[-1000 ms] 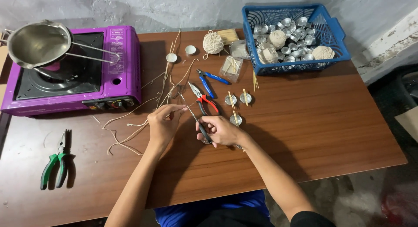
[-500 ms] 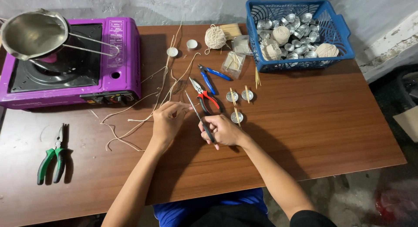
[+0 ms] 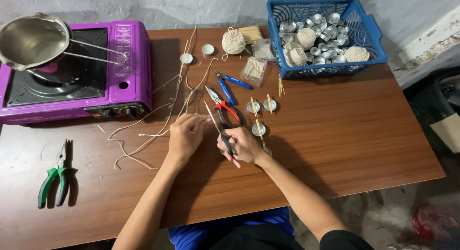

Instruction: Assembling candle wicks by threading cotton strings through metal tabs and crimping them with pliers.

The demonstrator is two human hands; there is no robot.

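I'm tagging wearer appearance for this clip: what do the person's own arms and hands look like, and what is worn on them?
Both forearms are bare from wrist to past the elbow. The left hand and right hand wear no gloves, and no rings, watch or bracelet show. A black sleeve covers the right upper arm at the bottom edge; the left arm's sleeve is out of view.

Purple stove (image 3: 129,82), green pliers (image 3: 55,175), blue basket (image 3: 371,36)

Two hands (image 3: 184,135) work at one table (image 3: 359,139). There are four pliers (image 3: 56,175), one purple stove (image 3: 120,72), one pan (image 3: 28,39) and one blue basket (image 3: 369,34).
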